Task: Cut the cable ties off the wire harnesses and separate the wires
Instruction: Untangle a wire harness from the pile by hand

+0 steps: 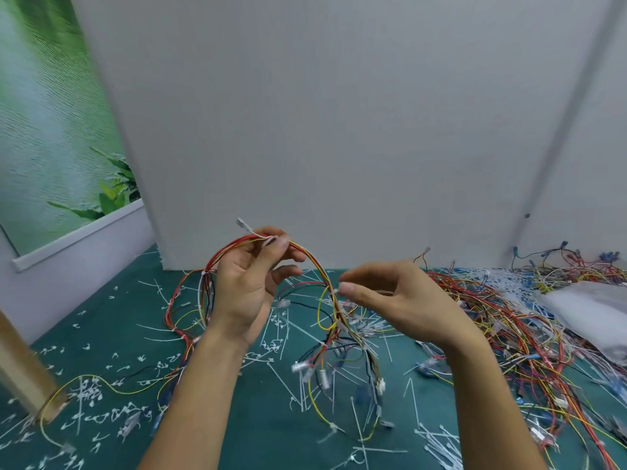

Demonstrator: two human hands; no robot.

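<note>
1. Head view: the left hand (244,286) grips the red, yellow and black bundled wire harness (315,262) at the top of its arch, above the teal-matted table (101,320). Its fingertips pinch right at an uncut white plastic cable tie (251,230) whose tail sticks up.
2. The right hand (400,300) is open, with fingers stretched toward the harness's right leg. Cannot tell if it touches. No cutter is visible in either hand.
3. Risk: with no tool in hand, tugging the tie off by force would likely strain the thin wires or nick their insulation.
4. Risk: the harness's hanging clear-plastic connector ends (307,368) dangle among scattered white cut tie offcuts (84,391). They could snag when lifted.
5. Risk: the big tangled pile of loose multicoloured wires (509,320) lies just right of the right hand, so freed wires may re-tangle there.
6. Containers: no bin or box is in view. A crumpled white plastic bag (590,313) rests on the pile; its contents are hidden.
</note>
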